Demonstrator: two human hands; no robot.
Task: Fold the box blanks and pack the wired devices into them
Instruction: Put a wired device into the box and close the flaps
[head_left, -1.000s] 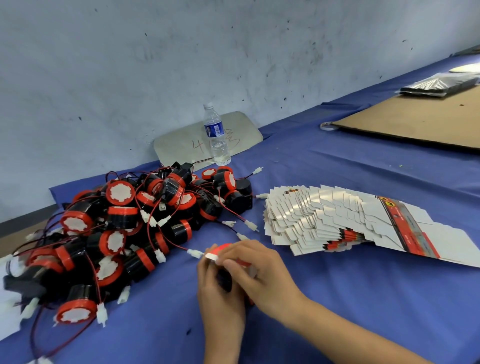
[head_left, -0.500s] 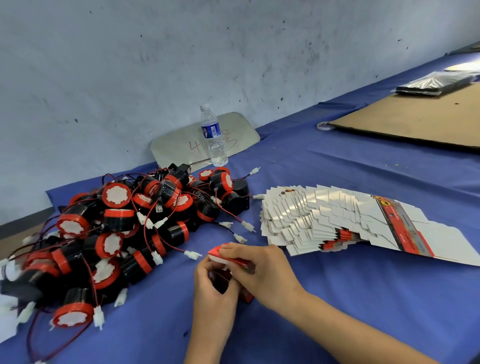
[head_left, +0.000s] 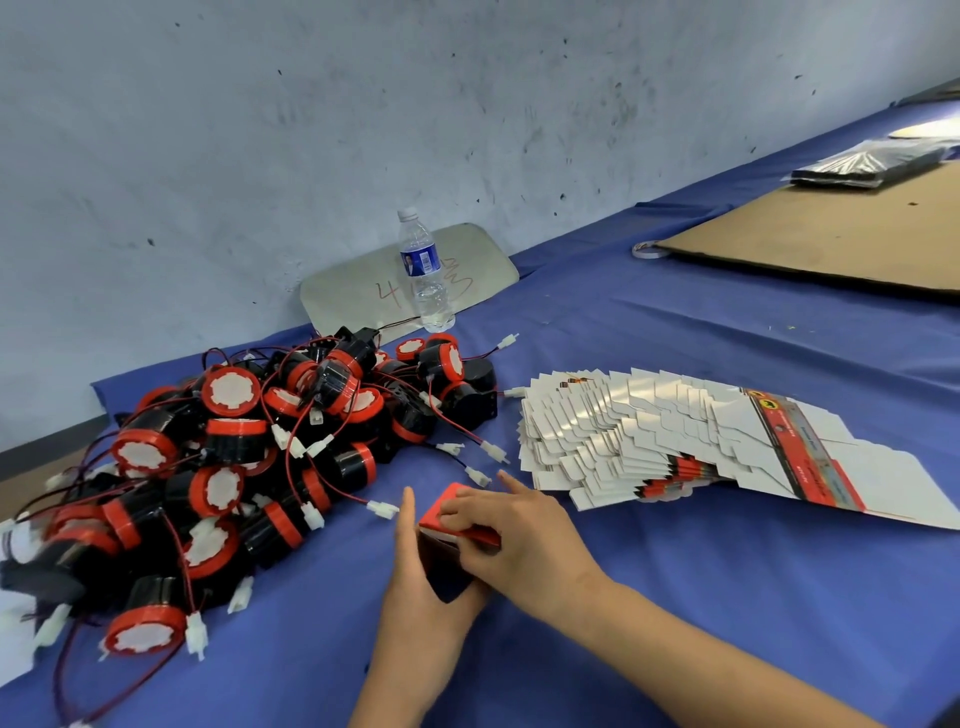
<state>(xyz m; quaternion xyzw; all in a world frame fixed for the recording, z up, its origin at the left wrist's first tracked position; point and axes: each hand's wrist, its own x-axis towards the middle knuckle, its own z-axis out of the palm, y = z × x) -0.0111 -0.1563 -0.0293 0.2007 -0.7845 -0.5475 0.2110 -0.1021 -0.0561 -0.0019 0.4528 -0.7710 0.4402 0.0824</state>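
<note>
Head view: both hands are on one small red box (head_left: 460, 519) in the foreground. The left hand (head_left: 415, 566) stands flat against the box's left side, fingers straight and together, thumb low at the dark front face. The right hand (head_left: 514, 535) lies over the red lid, fingers spread and pressing down, index finger pointing away past the far corner. It looks like the lid is being closed, presumably over a device already inside, though the contents are hidden.

To do it well: keep the left palm braced so the wall doesn't bow, push the lid down evenly, and make sure no wire is nipped in the seam.

Just beyond the left fingertips sits the heap of wired devices (head_left: 249, 457), black drums with red caps and white plugs. Past the right fingertips, to their right, fans the stack of box blanks (head_left: 649, 441), white sides up, one red printed strip showing, its text too small to read.

Writing: a red handwritten "4" and a scrawl on the grey board (head_left: 363, 291) behind the water bottle (head_left: 426, 275); the bottle's blue label is unreadable.
</note>
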